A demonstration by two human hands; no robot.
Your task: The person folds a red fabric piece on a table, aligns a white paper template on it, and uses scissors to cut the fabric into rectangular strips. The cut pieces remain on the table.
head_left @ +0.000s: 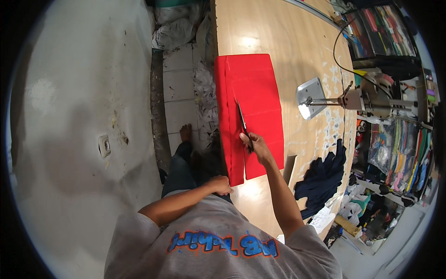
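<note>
A folded red cloth (260,102) lies along the left edge of the table, with part of it hanging over that edge. My right hand (257,146) is closed around the handles of black-handled scissors (242,118). Their blades lie on the cloth and point away from me. A slit runs from the cloth's near edge up to the scissors, parting a narrow left strip from the wider right piece. At the near left corner of that strip, my left hand (220,185) is closed on the cloth; its fingertips are partly hidden.
A crumpled dark garment (321,180) rests on the wooden table (251,28) at right. Beyond it, a metal arm carries a flat grey plate (311,98). Shelves of bagged, colourful clothes (383,32) line the right side. Pale scraps (206,93) litter the floor beside the table, facing a wall.
</note>
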